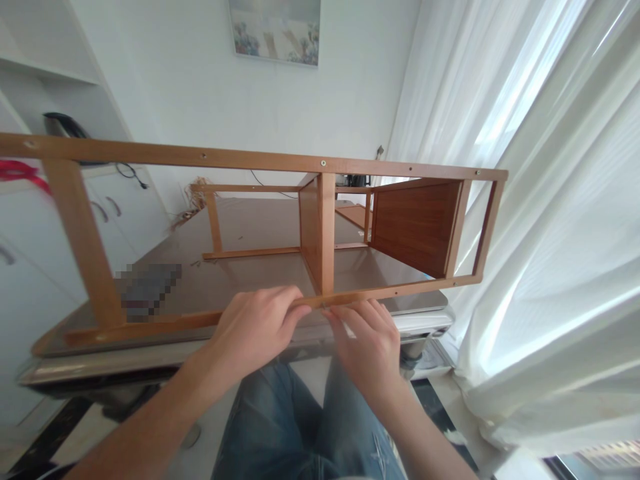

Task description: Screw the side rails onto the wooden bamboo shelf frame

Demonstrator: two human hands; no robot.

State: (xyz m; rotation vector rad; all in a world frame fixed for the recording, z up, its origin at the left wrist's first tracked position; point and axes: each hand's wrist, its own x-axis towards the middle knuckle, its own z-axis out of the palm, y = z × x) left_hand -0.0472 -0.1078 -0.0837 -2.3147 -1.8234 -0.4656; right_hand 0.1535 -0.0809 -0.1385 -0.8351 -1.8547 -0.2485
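Observation:
A wooden shelf frame lies on its side on the table, its long rails running left to right. My left hand is closed round the near rail, just left of the middle upright, with thumb and fingertips on the wood. Against the same rail, just right of that joint, my right hand has its thumb and fingers pinched together. What sits between those fingertips is too small to make out. Screw heads or holes dot the upper rail. Two brown panels cross the frame, one of them a darker panel at the right.
The table has a shiny top and a metal edge. A blurred-out flat object lies on its left part. White cabinets and a kettle stand at left. White curtains hang close on the right.

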